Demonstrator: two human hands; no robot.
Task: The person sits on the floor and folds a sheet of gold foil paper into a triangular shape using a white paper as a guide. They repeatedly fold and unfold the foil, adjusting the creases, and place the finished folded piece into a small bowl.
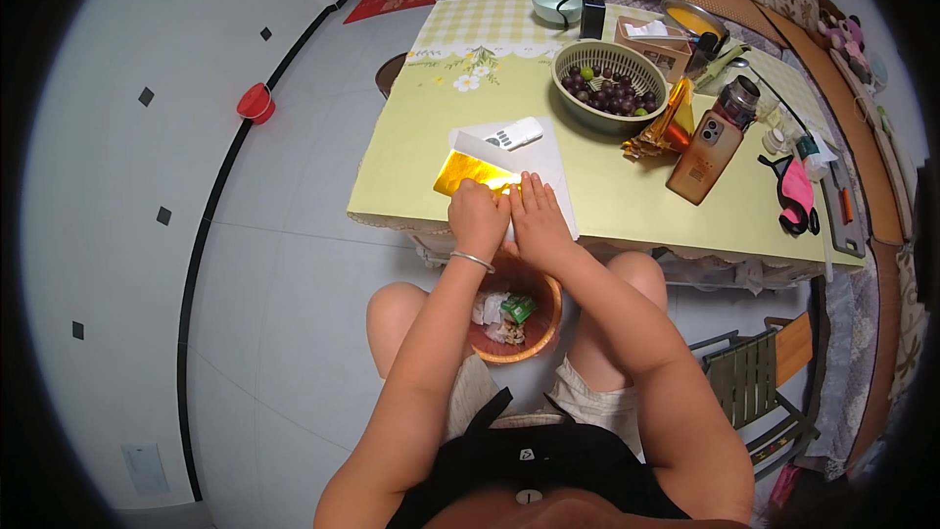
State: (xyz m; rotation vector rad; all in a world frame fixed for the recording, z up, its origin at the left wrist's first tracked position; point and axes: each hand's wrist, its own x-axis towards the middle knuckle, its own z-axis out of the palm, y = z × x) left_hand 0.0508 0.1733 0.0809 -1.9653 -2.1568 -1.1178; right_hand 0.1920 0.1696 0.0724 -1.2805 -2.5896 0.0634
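Note:
A shiny gold foil sheet [458,172] lies on white paper [554,171] near the table's front edge. My left hand [478,220], with a bangle on its wrist, is closed at the sheet's near edge, knuckles up; its fingertips are hidden. Beside it, my right hand [539,220] lies with fingers stretched out over the right end of the foil and the paper. The two hands touch or nearly touch at the thumbs. Just beyond them a white remote control [515,134] rests on the paper.
On the table [411,152] stand a colander of grapes [609,88], crumpled gold foil [666,132], a propped phone [705,159], a dark-lidded bottle [736,103] and a pink-black strap item [791,194]. A waste bin [548,328] sits between my knees; a folding chair [749,377] stands right.

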